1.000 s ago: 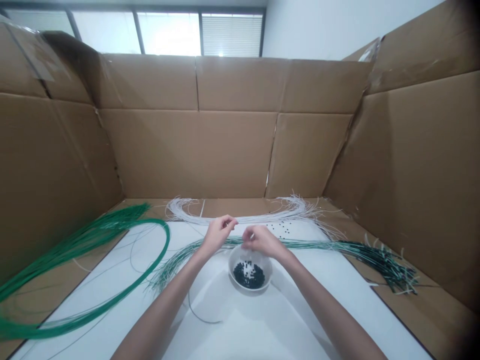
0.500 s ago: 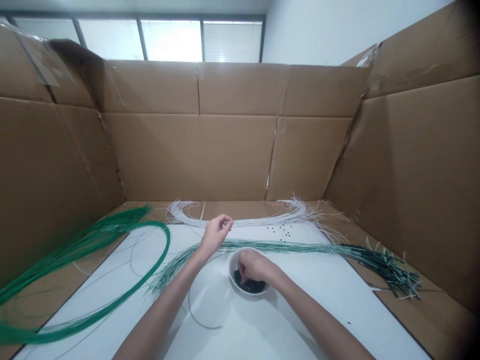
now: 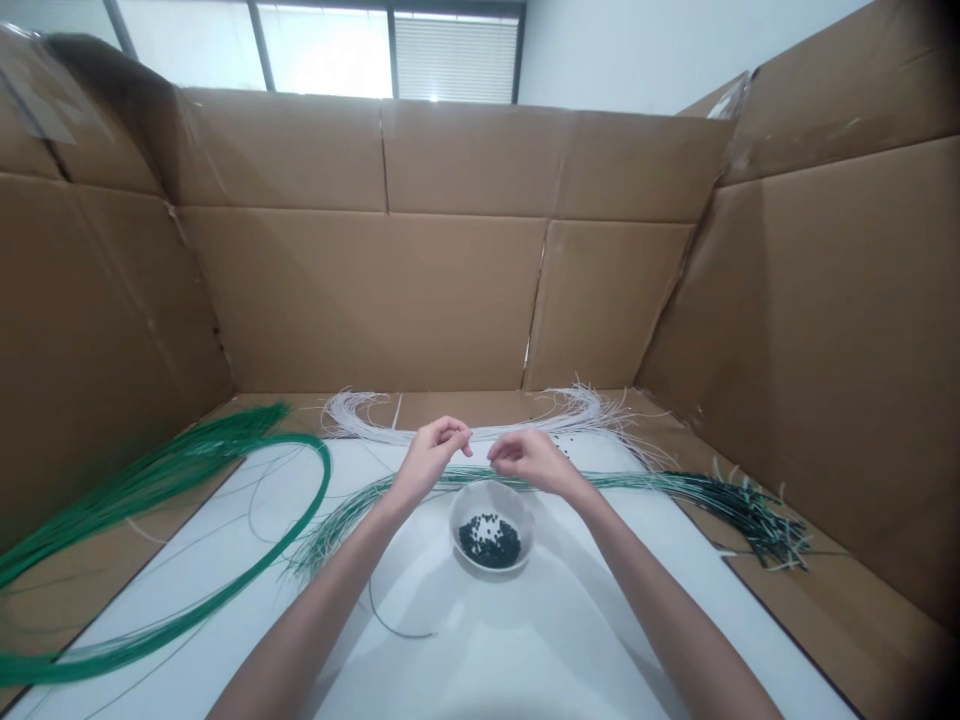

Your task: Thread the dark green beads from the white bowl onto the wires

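My left hand (image 3: 439, 450) is closed in a pinch above the white table; what lies between its fingertips, if anything, is too small to make out. Facing it across a small gap, my right hand (image 3: 529, 458) also has thumb and fingers pinched together, their contents hidden. Below and between the hands stands a white bowl (image 3: 455, 545) with many small black beads (image 3: 491, 548) in it. A thin dark strand (image 3: 401, 632) curves out from beside my left forearm. Behind the bowl runs a bundle of green-and-white strands (image 3: 637, 482), dark at its right end.
A large loop of green strands (image 3: 319, 490) lies at the left. White strands (image 3: 360, 425) lie along the back, with a few loose beads (image 3: 562, 448) near them. Cardboard walls (image 3: 360, 300) enclose the white tabletop (image 3: 637, 600) at the back and both sides.
My right hand has come up out of the bowl and moved toward my left hand, uncovering the beads. My left hand stays pinched. The view has tilted slightly.
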The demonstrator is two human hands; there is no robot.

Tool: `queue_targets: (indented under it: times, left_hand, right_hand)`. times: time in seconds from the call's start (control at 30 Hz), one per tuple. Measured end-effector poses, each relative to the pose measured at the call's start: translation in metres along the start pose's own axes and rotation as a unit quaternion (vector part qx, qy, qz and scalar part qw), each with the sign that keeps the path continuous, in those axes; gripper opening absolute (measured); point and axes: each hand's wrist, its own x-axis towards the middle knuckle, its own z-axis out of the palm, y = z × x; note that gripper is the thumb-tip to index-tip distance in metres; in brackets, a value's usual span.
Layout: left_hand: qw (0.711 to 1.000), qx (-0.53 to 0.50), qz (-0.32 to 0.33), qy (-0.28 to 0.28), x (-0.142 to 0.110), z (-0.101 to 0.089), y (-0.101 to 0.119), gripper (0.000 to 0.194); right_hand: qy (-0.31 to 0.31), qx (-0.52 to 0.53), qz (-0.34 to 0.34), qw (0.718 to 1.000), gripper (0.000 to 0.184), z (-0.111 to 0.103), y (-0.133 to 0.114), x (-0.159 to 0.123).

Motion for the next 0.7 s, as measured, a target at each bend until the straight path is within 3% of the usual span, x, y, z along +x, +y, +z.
queue_targets:
  times: [0.1,0.2,0.4,0.7]
  left_hand:
    - [1.0,0.001,0.009,-0.011,-0.005,0.002,0.008,0.019]
    - [1.0,0.009,0.021,-0.014,-0.009,0.004,0.015,0.019]
    - [0.998,0.011,0.05,-0.023,-0.016,0.008,0.025,0.022]
    - [0.998,0.016,0.061,-0.025,-0.018,0.01,0.026,0.022]
  right_hand:
    - [0.085,0.136,-0.025,0.987,0.019,-0.009,-0.006,-0.003]
    - [0.112,0.233,-0.05,0.965,0.02,-0.009,-0.01,-0.005]
    - [0.119,0.341,-0.063,0.93,0.017,-0.001,-0.008,-0.003]
    - [0.091,0.392,-0.062,0.913,0.014,0.0,-0.003,-0.001]
